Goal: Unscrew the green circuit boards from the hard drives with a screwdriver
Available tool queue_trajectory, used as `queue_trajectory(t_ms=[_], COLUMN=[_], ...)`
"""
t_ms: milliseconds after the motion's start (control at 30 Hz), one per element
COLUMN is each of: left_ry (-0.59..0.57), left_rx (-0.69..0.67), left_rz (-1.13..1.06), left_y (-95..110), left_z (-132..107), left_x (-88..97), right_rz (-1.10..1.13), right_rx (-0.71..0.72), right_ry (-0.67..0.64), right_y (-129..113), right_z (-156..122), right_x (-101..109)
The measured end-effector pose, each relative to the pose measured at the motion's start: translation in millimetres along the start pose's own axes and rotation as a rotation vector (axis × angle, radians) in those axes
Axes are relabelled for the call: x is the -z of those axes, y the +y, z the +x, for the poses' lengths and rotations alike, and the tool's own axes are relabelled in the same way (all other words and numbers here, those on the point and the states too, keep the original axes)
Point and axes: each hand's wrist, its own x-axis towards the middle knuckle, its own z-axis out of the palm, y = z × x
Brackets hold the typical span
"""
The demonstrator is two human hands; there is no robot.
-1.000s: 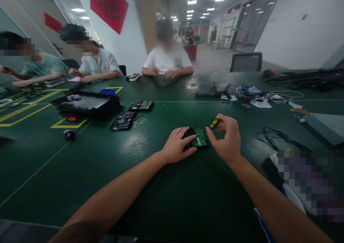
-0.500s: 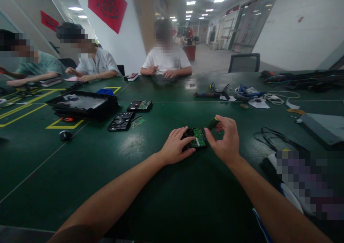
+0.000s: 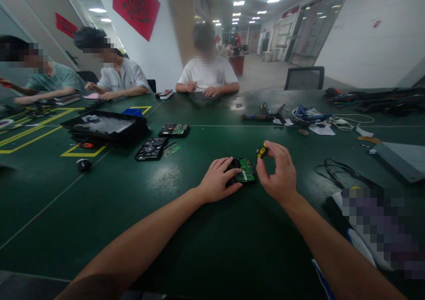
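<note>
A hard drive (image 3: pixel 245 171) with a green circuit board facing up lies on the dark green table. My left hand (image 3: pixel 219 179) steadies it from the left, fingers over its top and thumb along its near edge. My right hand (image 3: pixel 278 171) is raised just to the right of the drive. Between its thumb and fingers it grips a yellow and black screwdriver (image 3: pixel 263 151) by the handle, and I cannot make out the tip.
Further left lie two other hard drives (image 3: pixel 151 149) and a loose circuit board (image 3: pixel 171 149). Behind them stands a black tray (image 3: pixel 106 127). Tools and cables (image 3: pixel 310 114) lie at the back right, a grey box (image 3: pixel 398 158) at the right. Several people sit across the table.
My right hand has turned the screwdriver, so its yellow and black handle now shows more plainly. The left hand stays on the hard drive. The view has shifted slightly.
</note>
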Motion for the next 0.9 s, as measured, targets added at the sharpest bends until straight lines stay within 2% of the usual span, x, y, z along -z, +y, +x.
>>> queue_trajectory(t_ms=[300, 400, 533, 633, 800, 900], left_ry=[0.027, 0.027, 0.021, 0.021, 0.024, 0.025], left_rx=[-0.003, 0.001, 0.003, 0.003, 0.000, -0.003], left_rz=[-0.015, -0.014, -0.008, 0.003, -0.003, -0.002], left_y=[1.6, 1.8, 1.1, 0.4, 0.1, 0.4], left_z=[-0.4, -0.7, -0.6, -0.3, -0.6, -1.0], left_x=[1.1, 0.7, -1.0, -1.8, -1.3, -0.8], right_rz=[-0.028, 0.045, 0.054, 0.023, 0.041, 0.051], right_rx=[-0.024, -0.076, -0.139, -0.119, -0.047, -0.060], right_ry=[-0.024, -0.045, -0.006, 0.023, -0.036, -0.024], right_y=[0.8, 1.9, 5.5, 8.1, 6.4, 5.0], right_z=[-3.0, -4.2, -5.8, -4.9, -3.8, -4.9], right_x=[-4.9, -6.3, -7.7, -7.2, -7.0, -7.1])
